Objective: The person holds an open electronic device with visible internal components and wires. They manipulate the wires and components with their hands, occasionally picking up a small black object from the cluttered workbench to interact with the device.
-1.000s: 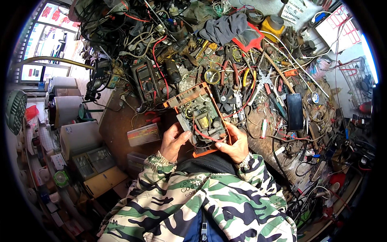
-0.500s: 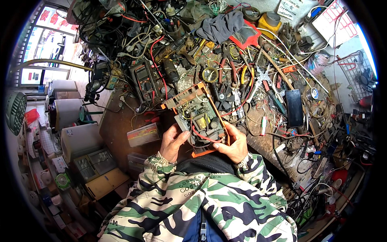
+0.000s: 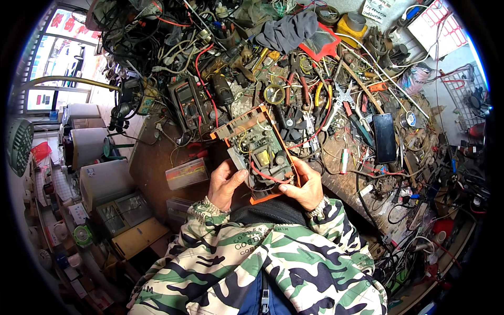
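Between my two hands is an opened electronic device in an orange casing, its circuit board (image 3: 265,142) facing up. A yellow-wrapped transformer, a grey metal heat sink and a thick red wire show on the board. My left hand (image 3: 226,184) grips the left edge, thumb on top by the heat sink. My right hand (image 3: 304,185) is closed on the lower right edge, its thumb near the end of the red wire. The fingers beneath the casing are hidden. Just beyond the device lie a multimeter (image 3: 188,102) and a small black fan (image 3: 292,126).
Tangled cables and hand tools crowd the bench, among them multi-purpose pliers (image 3: 344,97). A black phone (image 3: 385,137) lies to the right, near a solder spool (image 3: 407,120). A clear plastic box (image 3: 186,175) sits left of my hands. A grey cloth (image 3: 289,32) rests at the back.
The device and both hands have stayed almost still, with only a very slight shift of the device. The view has moved a little. Nothing was taken hold of or let go.
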